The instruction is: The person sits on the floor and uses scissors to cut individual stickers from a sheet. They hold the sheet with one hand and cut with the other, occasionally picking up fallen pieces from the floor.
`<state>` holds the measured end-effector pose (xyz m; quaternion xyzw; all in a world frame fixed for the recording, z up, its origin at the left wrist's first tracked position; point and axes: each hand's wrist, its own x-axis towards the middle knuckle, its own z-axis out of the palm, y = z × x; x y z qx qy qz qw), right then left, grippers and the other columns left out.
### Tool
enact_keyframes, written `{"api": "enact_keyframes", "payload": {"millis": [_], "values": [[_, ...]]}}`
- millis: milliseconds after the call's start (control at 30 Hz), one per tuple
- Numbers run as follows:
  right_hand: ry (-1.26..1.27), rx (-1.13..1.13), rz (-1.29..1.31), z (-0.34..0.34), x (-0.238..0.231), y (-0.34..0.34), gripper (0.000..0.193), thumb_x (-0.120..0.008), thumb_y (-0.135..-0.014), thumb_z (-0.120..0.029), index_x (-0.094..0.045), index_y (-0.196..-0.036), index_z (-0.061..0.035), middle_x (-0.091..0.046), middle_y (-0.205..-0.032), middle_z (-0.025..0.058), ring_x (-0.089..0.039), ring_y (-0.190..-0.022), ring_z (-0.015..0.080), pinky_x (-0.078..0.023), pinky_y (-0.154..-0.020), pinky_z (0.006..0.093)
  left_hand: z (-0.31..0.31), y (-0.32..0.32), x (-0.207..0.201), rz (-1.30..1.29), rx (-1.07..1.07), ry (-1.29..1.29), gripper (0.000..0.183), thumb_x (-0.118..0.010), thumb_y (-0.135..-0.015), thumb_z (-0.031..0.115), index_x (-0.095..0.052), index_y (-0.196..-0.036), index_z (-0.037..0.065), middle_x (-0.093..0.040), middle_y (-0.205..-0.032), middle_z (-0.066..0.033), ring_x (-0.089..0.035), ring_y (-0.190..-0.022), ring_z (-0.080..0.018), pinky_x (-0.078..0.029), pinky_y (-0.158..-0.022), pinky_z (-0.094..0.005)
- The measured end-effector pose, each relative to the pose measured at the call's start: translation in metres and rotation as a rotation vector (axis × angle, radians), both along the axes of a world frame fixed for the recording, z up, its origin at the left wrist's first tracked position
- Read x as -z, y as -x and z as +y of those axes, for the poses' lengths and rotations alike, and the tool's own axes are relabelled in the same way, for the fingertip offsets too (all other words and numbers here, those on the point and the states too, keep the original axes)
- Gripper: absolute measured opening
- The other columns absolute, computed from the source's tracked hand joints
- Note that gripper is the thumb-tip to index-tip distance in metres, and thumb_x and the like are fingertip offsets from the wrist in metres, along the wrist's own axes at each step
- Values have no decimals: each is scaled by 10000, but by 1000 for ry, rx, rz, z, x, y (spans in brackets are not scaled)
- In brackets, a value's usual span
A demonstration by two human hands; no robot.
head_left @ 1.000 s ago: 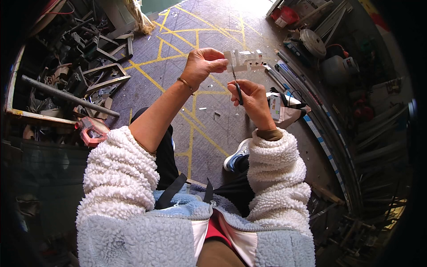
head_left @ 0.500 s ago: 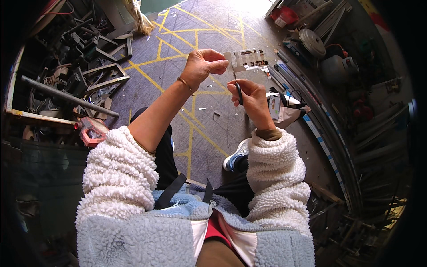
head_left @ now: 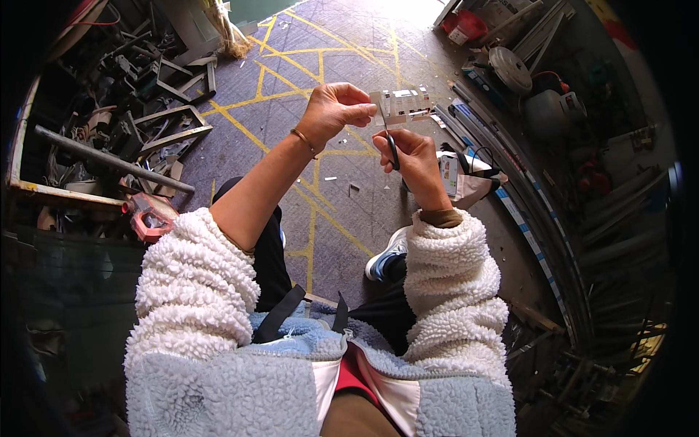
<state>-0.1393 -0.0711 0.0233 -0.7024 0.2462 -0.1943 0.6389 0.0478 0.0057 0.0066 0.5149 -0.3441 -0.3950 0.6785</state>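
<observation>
My left hand (head_left: 339, 111) pinches the left edge of a thin, partly see-through printed sheet (head_left: 405, 105) between thumb and fingers. The sheet stretches out to the right of the fingertips. Just below it, my right hand (head_left: 412, 162) is closed round the dark handles of a small pair of scissors (head_left: 393, 151). Its blades point up toward the sheet's left part, close to my left fingertips. Whether the blades are touching the sheet I cannot tell.
Small white scraps (head_left: 330, 178) lie on the grey floor with yellow lines. Metal frames and a long pipe (head_left: 113, 156) crowd the left. At right are a bag (head_left: 477, 182), long metal strips (head_left: 524, 218), a gas cylinder (head_left: 559, 113) and a red bucket (head_left: 466, 28).
The sheet has tilted, so its print shows differently and its right end sits slightly lower. Both hands have barely moved and keep their grips.
</observation>
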Motion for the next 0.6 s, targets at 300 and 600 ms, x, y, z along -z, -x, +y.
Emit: {"api": "enact_keyframes", "payload": {"millis": [300,600], "values": [[-5,6,-6,0,0,-1,271,-747,-880,-267,-716,-969,-12,-612,-668,-17,-559,-583,49,-427,-515,190,1,2,0,45,-3,7,220,-799,-803,128,-692,-933,-13,-714,-842,-104,-706,-734,-163,-599,-684,-277],[-54,-58,45,-1,-4,2,298,-701,-909,-303,-720,-970,-12,-622,-669,9,-560,-564,57,-383,-492,188,0,-2,6,245,28,-12,172,-750,-845,116,-688,-940,-13,-714,-845,-109,-713,-743,-173,-614,-718,-301]]}}
